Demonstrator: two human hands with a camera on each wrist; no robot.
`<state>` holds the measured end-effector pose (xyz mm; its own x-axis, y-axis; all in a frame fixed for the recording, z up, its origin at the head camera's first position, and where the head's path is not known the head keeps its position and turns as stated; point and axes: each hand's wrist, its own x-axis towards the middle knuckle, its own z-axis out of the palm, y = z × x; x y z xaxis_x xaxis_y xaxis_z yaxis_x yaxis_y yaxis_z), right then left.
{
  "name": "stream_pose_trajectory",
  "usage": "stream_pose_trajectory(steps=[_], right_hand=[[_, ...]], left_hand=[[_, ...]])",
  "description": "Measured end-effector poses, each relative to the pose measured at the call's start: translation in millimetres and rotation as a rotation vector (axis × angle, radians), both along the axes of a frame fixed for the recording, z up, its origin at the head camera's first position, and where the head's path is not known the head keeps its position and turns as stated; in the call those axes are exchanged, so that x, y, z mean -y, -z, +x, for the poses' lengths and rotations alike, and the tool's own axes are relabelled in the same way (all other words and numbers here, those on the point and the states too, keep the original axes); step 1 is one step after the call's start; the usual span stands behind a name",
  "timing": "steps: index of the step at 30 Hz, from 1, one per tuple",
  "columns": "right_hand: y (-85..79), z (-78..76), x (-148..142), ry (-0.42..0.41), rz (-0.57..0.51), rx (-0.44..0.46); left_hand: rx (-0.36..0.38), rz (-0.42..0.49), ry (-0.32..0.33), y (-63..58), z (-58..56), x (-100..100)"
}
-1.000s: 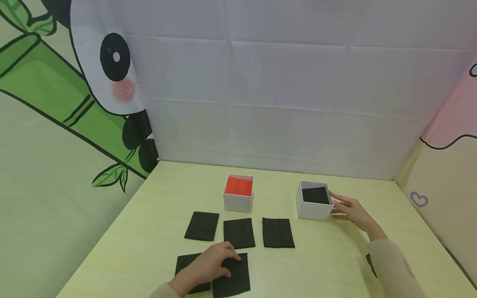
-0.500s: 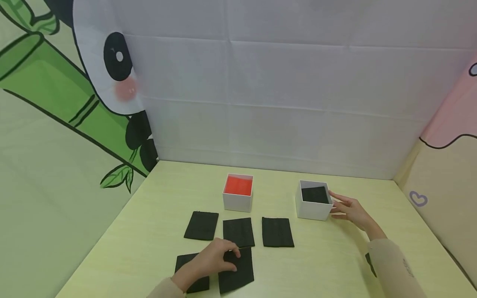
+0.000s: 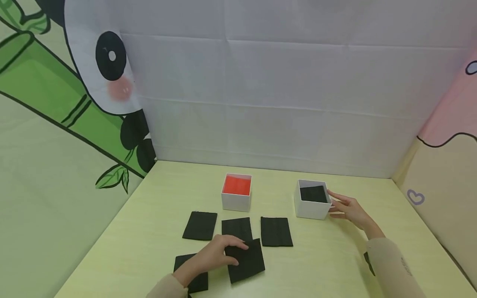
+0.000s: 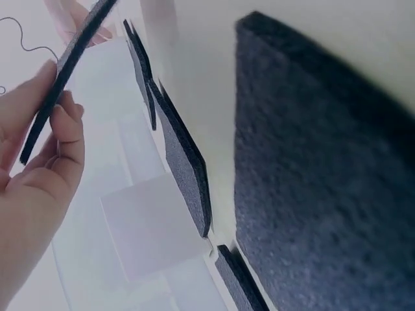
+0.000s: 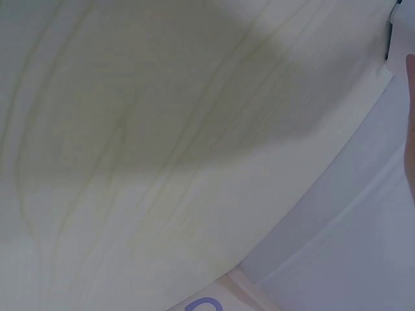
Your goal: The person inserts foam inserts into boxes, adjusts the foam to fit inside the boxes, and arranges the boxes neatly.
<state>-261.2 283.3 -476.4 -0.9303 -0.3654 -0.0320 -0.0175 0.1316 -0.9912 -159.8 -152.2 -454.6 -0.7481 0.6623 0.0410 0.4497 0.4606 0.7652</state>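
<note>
My left hand (image 3: pixel 214 255) pinches a black felt square (image 3: pixel 245 263) between thumb and fingers. The left wrist view shows this square edge-on, lifted off the table. Another black square (image 3: pixel 199 283) lies partly hidden beneath the left wrist. Beyond are three more black squares in a row: left (image 3: pixel 199 226), middle (image 3: pixel 237 227), partly covered by the held one, and right (image 3: pixel 277 231). With fairly straight fingers, my right hand (image 3: pixel 350 212) touches the right side of a white box (image 3: pixel 312 210) containing black felt (image 3: pixel 314 193). The right wrist view catches only a sliver of hand.
A second white box (image 3: pixel 236 203) with a red felt piece (image 3: pixel 237 185) inside stands left of the first, at the back. A white cloth (image 3: pixel 261 103) hangs behind the pale yellow table (image 3: pixel 320 265). Printed cloths border both sides.
The left hand has lifted its black square off the table and carried it right and slightly forward, tilting it. The right hand stays at the box.
</note>
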Motion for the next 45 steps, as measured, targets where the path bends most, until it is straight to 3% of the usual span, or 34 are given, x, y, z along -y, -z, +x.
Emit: stream_pose_trajectory(steps=[5, 14, 25, 30, 33, 36, 39, 45], right_hand=[[-0.8, -1.7, 1, 0.002, -0.008, 0.003], [0.1, -6.4, -2, 0.005, -0.004, 0.004], [2.0, -11.7, -6, -0.019, -0.026, -0.007], [2.1, -13.2, -8, -0.018, -0.009, -0.007], [3.2, -15.2, -10, -0.021, 0.003, -0.008], [3.7, -17.0, -11, -0.027, 0.001, -0.014], [3.5, -17.8, -12, -0.035, -0.01, -0.025], [1.8, -20.2, -12, -0.022, 0.003, -0.021]], left_hand=[[-0.019, 0.072, -0.038, -0.5, -2.7, -4], [-0.087, 0.105, -0.003, -4.3, -11.6, -20], [-0.045, 0.184, -0.103, -10.1, -23.4, -40], [-0.058, 0.236, -0.083, -15.0, -30.4, -48], [-0.086, 0.255, -0.072, -27.0, -29.2, -53], [-0.093, 0.263, -0.091, -29.5, -32.4, -58], [-0.08, 0.252, -0.117, -21.7, -40.7, -61], [-0.031, 0.28, -0.133, -23.3, -48.9, -67]])
